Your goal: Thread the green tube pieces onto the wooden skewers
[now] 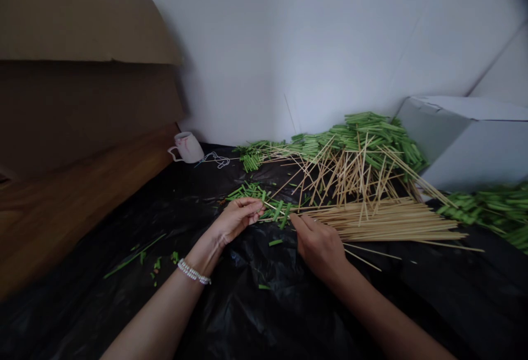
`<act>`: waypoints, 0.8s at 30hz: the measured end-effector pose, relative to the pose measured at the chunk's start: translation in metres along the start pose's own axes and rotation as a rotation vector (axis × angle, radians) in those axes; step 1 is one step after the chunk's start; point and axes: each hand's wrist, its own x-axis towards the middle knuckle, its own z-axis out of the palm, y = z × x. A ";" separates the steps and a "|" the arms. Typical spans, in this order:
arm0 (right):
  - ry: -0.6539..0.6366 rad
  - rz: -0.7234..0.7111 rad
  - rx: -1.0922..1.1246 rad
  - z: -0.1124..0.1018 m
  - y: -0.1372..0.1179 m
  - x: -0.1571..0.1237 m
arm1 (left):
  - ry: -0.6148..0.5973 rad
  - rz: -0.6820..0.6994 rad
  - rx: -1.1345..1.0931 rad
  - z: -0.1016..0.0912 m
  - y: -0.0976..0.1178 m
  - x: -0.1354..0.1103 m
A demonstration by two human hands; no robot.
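My left hand (238, 219), with a bead bracelet (193, 272) at the wrist, pinches the tip of a thin bamboo skewer (273, 208) that carries short green vegetable pieces (280, 210). My right hand (318, 245) lies knuckles up beside the near end of a neat bundle of bare skewers (388, 223), its fingers curled at the skewer ends. What the right fingers hold is hidden. A loose heap of crossed skewers (350, 176) lies behind the bundle.
Black plastic sheeting (256, 305) covers the work surface. Cut green stalks are piled at the back (371, 134) and at the right (490, 209). A white cup (187, 147) lies by the wall. A cardboard box (82, 74) stands left, a white box (474, 140) right.
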 end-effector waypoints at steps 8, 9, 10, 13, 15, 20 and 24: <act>-0.066 0.059 0.047 -0.003 -0.002 0.001 | -0.001 -0.023 0.011 0.002 0.000 -0.001; -0.089 0.074 0.058 -0.003 -0.003 0.001 | -0.004 -0.020 0.015 0.002 0.001 -0.002; -0.112 0.088 0.069 -0.004 -0.003 0.001 | -0.005 -0.017 0.020 0.002 0.001 -0.002; -0.155 0.121 0.096 -0.005 -0.004 0.002 | 0.003 -0.010 0.038 0.004 0.001 -0.002; -0.162 0.126 0.106 -0.005 -0.005 0.002 | 0.019 0.006 0.038 0.005 0.000 -0.002; -0.110 0.097 0.086 -0.002 -0.003 0.002 | 0.056 0.029 -0.040 0.009 -0.003 -0.001; -0.060 0.068 0.077 0.000 -0.003 0.001 | 0.037 -0.022 -0.113 0.012 -0.002 -0.002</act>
